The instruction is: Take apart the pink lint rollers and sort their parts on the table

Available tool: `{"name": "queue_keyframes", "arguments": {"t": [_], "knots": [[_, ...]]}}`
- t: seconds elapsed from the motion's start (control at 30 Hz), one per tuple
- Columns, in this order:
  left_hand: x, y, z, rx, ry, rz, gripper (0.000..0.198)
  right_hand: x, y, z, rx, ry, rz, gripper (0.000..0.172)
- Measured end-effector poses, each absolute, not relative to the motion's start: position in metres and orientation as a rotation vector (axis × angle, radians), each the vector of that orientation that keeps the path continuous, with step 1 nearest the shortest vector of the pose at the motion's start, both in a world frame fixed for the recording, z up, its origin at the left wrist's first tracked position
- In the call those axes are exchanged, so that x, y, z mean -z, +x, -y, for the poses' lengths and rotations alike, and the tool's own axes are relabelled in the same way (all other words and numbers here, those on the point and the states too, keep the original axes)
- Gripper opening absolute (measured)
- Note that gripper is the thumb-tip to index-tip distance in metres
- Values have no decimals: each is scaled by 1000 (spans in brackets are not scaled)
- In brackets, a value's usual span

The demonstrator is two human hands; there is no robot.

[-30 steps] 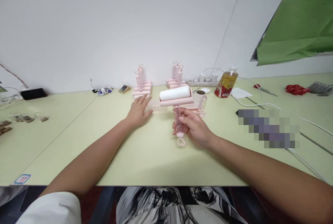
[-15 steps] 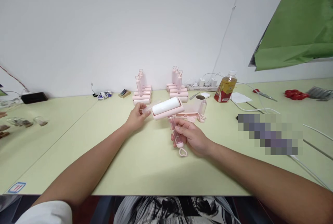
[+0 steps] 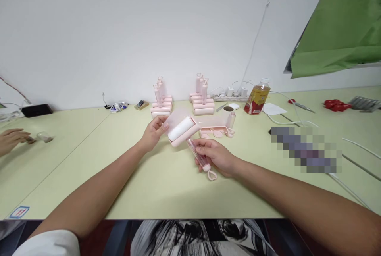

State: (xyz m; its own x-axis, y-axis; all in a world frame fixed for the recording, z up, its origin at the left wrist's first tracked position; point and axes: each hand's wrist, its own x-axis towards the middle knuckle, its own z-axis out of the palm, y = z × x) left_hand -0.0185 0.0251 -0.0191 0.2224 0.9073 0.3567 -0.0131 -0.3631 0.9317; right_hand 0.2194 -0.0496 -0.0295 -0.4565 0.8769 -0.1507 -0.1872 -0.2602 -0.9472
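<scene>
My right hand (image 3: 216, 154) is wrapped round the clear handle of a pink lint roller (image 3: 187, 132), held tilted above the table with its heart-shaped ring at the lower end. The white roll faces up and to the left. At its upper left, my left hand (image 3: 155, 131) pinches the edge of a translucent pinkish cover (image 3: 179, 116), which lies close along the roll; whether the two touch I cannot tell. Just behind are a pink roller holder (image 3: 213, 129) and a clear handle piece (image 3: 230, 120) with a heart ring.
Finished-looking lint rollers (image 3: 161, 109) stand in two groups by the wall, the right group (image 3: 204, 108) near a power strip (image 3: 230, 98). A drink bottle (image 3: 257, 97), red-handled scissors (image 3: 301, 106) and white cables lie to the right. Another person's hand (image 3: 13, 141) is at far left.
The lint roller has tipped further, its head swinging down and left. More of the translucent cover shows beside the roll. Another person's hand has come further into view at the left.
</scene>
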Motion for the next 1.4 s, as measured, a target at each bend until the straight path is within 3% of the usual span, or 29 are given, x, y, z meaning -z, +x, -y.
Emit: {"name": "queue_keyframes", "arguments": {"t": [0.4, 0.63, 0.77, 1.13, 1.4], "knots": [[19, -14, -15, -979, 1763, -781, 50, 30, 218, 53, -1847, -888, 1199, 36], [9, -10, 1, -840, 2574, -998, 82, 25, 219, 50, -1835, -869, 1085, 26], [14, 3, 6, -804, 2786, -1052, 68, 29, 220, 47, -1824, -825, 1123, 22], [13, 15, -27, -1002, 2172, -1468, 45, 28, 219, 50, -1770, -793, 1212, 34], [-46, 45, -144, -1059, 1764, -1610, 63, 32, 213, 53, -1736, -817, 1315, 35]]}}
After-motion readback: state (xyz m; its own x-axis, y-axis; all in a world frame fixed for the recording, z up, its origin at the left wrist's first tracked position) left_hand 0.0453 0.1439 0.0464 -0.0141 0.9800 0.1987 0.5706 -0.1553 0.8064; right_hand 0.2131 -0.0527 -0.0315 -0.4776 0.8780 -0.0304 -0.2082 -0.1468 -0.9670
